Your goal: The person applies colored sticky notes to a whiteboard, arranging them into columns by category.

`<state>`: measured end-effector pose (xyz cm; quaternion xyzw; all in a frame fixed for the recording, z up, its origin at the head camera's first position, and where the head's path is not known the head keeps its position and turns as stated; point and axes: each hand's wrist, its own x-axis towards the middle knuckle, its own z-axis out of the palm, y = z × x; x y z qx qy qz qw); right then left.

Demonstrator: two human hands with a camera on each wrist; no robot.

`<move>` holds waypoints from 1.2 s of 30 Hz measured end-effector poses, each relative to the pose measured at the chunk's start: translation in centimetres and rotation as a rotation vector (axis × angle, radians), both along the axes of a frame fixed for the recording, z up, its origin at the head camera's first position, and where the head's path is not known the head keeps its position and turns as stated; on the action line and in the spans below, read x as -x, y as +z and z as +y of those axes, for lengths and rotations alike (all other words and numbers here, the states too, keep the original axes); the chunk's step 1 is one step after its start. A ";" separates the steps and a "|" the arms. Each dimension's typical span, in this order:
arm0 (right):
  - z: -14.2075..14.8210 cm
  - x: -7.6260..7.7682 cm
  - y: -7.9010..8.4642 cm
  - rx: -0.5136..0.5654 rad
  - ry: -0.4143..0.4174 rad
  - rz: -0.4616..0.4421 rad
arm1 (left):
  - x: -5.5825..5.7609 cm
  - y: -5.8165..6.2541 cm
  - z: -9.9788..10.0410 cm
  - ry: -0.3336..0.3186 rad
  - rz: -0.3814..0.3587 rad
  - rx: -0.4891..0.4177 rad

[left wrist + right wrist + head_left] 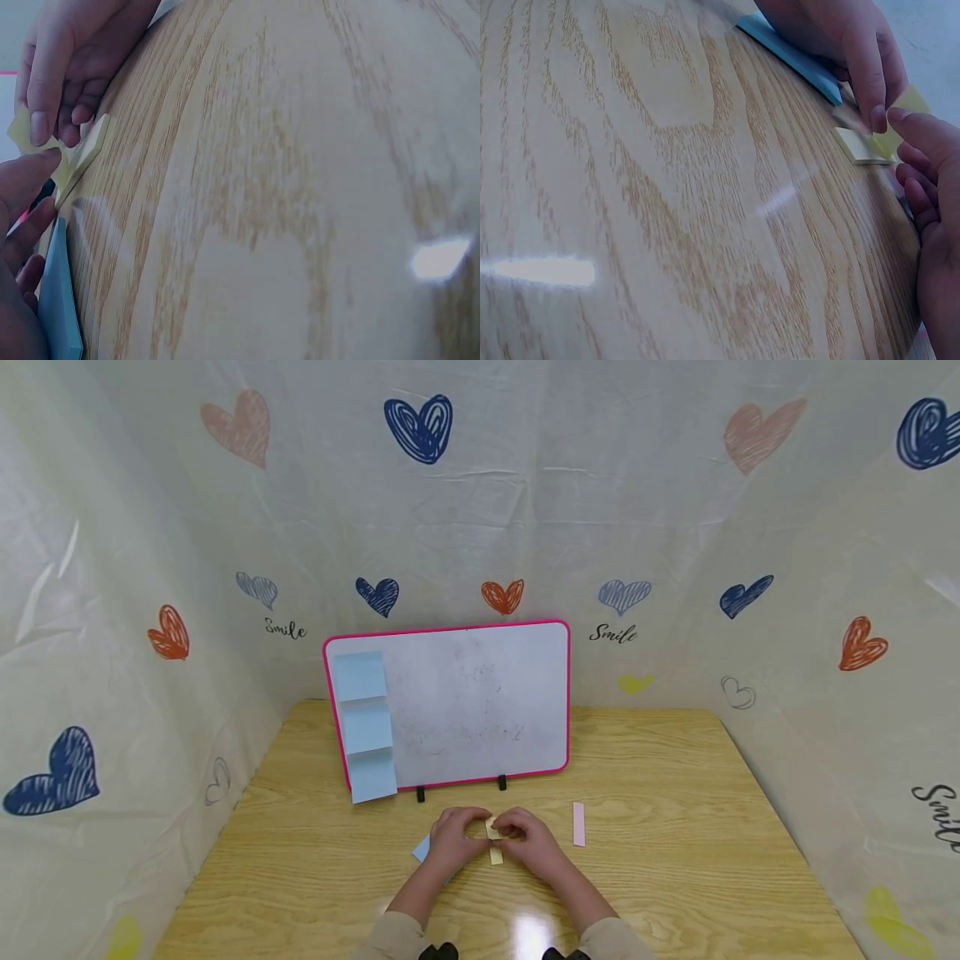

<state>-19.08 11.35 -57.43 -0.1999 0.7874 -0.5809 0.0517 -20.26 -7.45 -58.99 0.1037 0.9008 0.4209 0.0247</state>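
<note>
Your left hand [452, 842] and right hand [531, 843] met over the surface [660, 827], in front of the whiteboard [480, 710]. Between them was a small yellow sticky note [913, 101], standing up from its yellow pad [861, 146], which lay on the wood. I could not tell if the note was stuck to the pad at its bottom.

Each grip was nearly closed: your left thumb and finger pinched the note, and your right ones pinched it from the other side. The note seemed very light, thin and bendy, so a hard squeeze or pull could likely crease or tear it. Its edges looked like the best place to hold, with a soft pinch. The back was probably sticky.

A blue pad [58, 292] lay by your left hand and a pink strip [578, 824] to the right. Three blue notes [361, 676] hung on the whiteboard.
</note>
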 end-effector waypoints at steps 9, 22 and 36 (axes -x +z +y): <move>-0.2 -0.2 0.7 0.037 -0.008 -0.048 | -0.1 -0.1 0.3 0.009 0.050 0.075; -0.6 1.5 -1.5 -0.022 -0.061 0.040 | -0.3 0.1 0.3 -0.011 0.068 0.085; 0.2 3.0 0.6 -0.192 0.094 0.152 | -0.2 -0.1 0.3 -0.013 0.057 0.094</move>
